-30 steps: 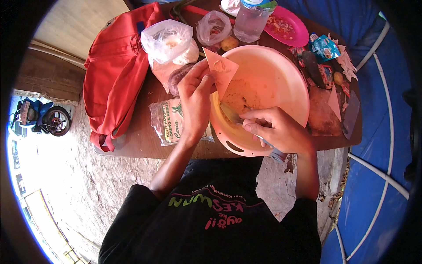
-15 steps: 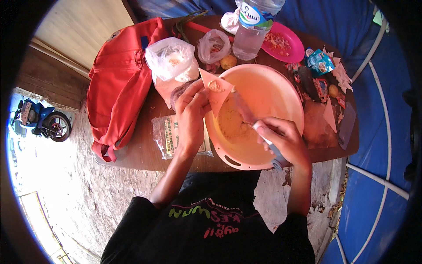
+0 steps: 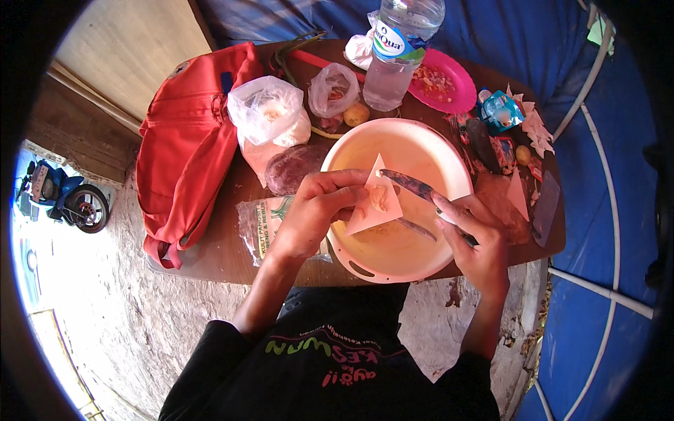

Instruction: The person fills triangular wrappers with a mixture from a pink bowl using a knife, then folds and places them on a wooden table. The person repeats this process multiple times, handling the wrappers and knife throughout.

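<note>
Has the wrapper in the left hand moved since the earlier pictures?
Yes: relative to the pink basin, the square wrapper has moved rightward and down the picture.

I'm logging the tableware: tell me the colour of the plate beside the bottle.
The plate is bright pink, seen best in the head view.

Thin sheet (image 3: 371,217) and basin (image 3: 430,158) are pale pink, bag (image 3: 186,154) red, plate (image 3: 458,90) magenta, desk (image 3: 216,247) brown, shirt (image 3: 281,382) black with multicoloured print, tarpaulin (image 3: 590,224) blue.
</note>
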A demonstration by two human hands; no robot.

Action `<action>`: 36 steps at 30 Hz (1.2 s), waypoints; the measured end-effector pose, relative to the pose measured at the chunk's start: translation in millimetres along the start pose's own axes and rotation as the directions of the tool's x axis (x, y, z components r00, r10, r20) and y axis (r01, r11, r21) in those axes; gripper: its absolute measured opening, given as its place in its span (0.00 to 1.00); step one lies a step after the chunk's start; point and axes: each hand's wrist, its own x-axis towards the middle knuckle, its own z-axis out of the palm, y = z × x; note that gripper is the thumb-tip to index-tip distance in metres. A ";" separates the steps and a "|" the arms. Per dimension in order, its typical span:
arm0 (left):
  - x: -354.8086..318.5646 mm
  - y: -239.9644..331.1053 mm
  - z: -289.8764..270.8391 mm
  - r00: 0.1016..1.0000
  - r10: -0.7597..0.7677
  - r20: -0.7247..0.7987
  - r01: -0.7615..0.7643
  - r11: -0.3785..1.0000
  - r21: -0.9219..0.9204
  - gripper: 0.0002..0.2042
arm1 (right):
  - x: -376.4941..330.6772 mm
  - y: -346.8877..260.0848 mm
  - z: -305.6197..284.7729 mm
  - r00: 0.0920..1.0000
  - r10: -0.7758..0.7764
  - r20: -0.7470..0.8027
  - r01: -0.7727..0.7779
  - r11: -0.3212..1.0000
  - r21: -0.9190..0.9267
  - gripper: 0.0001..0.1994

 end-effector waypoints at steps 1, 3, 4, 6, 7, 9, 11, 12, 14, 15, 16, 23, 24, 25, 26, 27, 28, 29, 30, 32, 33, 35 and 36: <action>-0.6 1.0 0.0 1.000 -0.010 0.012 0.010 1.000 -0.018 0.15 | -0.8 0.0 1.0 1.000 -0.003 -0.011 0.003 1.000 -0.010 0.20; -0.4 2.2 -0.1 1.000 -0.015 0.012 0.015 1.000 -0.009 0.14 | -1.8 1.2 3.1 1.000 -0.015 -0.026 0.014 0.999 -0.045 0.21; -0.3 2.2 -0.1 1.000 -0.018 0.012 0.018 1.000 -0.004 0.14 | -1.9 2.4 4.0 0.999 -0.025 -0.030 0.023 0.997 -0.069 0.22; -0.2 0.8 0.6 1.000 -0.011 0.028 0.011 1.000 -0.003 0.13 | -3.4 4.0 4.6 0.999 -0.042 -0.034 0.038 0.992 -0.123 0.23; 0.0 0.3 0.5 0.999 -0.006 0.037 0.006 1.000 -0.002 0.13 | -4.1 4.5 4.8 0.998 -0.051 -0.037 0.045 0.987 -0.151 0.23; -0.5 -0.5 -0.2 0.999 -0.005 0.040 0.005 1.000 0.007 0.12 | -5.4 4.8 3.5 0.996 -0.075 -0.045 0.065 0.977 -0.203 0.22; -1.8 -1.0 -1.1 0.998 -0.027 0.050 0.026 1.000 0.012 0.12 | -7.3 2.8 0.4 0.994 -0.099 -0.052 0.083 0.966 -0.246 0.21; -1.7 -0.7 -2.1 0.997 -0.038 0.061 0.037 0.999 0.014 0.12 | -7.5 1.9 -1.0 0.994 -0.096 -0.057 0.078 0.964 -0.256 0.21; 0.2 -0.3 -4.2 0.996 -0.050 0.075 0.049 0.999 0.015 0.12 | -5.5 0.7 -3.3 0.992 -0.105 -0.075 0.081 0.958 -0.275 0.20; 0.0 -0.2 -5.2 0.996 -0.056 0.076 0.055 0.998 0.013 0.12 | -5.1 -0.3 -7.2 0.992 -0.113 -0.058 0.089 0.944 -0.317 0.21; 0.0 0.2 -6.3 0.995 -0.062 0.074 0.062 0.998 0.011 0.12 | -4.2 -1.1 -11.5 0.992 -0.120 -0.041 0.097 0.930 -0.356 0.22; 10.1 -0.5 -13.0 0.985 0.170 -0.025 -0.171 0.983 -0.064 0.20 | 10.3 0.6 -8.5 0.965 0.220 0.144 -0.201 0.971 -0.132 0.10; 12.0 -2.4 -11.8 0.980 0.180 -0.086 -0.184 0.982 -0.051 0.20 | 14.3 2.1 -8.5 0.919 0.301 0.255 -0.269 0.951 -0.156 0.09; 14.6 -5.3 -9.5 0.969 0.214 -0.126 -0.222 0.974 -0.051 0.21 | 17.6 3.2 -7.3 0.879 0.296 0.374 -0.237 0.952 -0.195 0.12; 17.0 -8.0 -7.6 0.954 0.248 -0.166 -0.259 0.965 -0.049 0.22 | 20.0 3.8 -3.2 0.870 0.264 0.416 -0.196 0.960 -0.200 0.13; 19.9 -9.6 -6.5 0.942 0.295 -0.160 -0.316 0.941 -0.125 0.23 | 22.4 4.1 1.8 0.864 0.233 0.446 -0.155 0.966 -0.205 0.13; 20.7 -11.5 -5.6 0.932 0.302 -0.202 -0.328 0.938 -0.112 0.23 | 24.4 4.3 6.8 0.856 0.202 0.476 -0.113 0.972 -0.208 0.13; 20.9 -13.3 -5.0 0.920 0.315 -0.234 -0.347 0.932 -0.107 0.23 | 25.9 4.2 11.0 0.859 0.184 0.477 -0.112 0.978 -0.176 0.13; 20.9 -14.6 -5.0 0.907 0.329 -0.262 -0.366 0.925 -0.105 0.23 | 27.2 3.7 15.3 0.863 0.167 0.476 -0.111 0.983 -0.144 0.13; 20.6 -16.6 -5.3 0.899 0.340 -0.278 -0.370 0.927 -0.065 0.23 | 30.7 3.2 19.0 0.839 0.159 0.520 -0.104 0.985 -0.134 0.13; 20.2 -17.7 -5.3 0.898 0.329 -0.293 -0.360 0.931 -0.056 0.23 | 32.4 2.7 19.1 0.808 0.171 0.565 -0.099 0.983 -0.155 0.12; 20.1 -19.0 -5.3 0.889 0.349 -0.295 -0.375 0.927 -0.033 0.23 | 36.0 1.5 19.2 0.759 0.182 0.626 -0.075 0.978 -0.195 0.12; 20.0 -19.5 -4.9 0.887 0.350 -0.301 -0.375 0.927 -0.026 0.23 | 37.4 0.7 19.6 0.742 0.185 0.644 -0.059 0.975 -0.213 0.12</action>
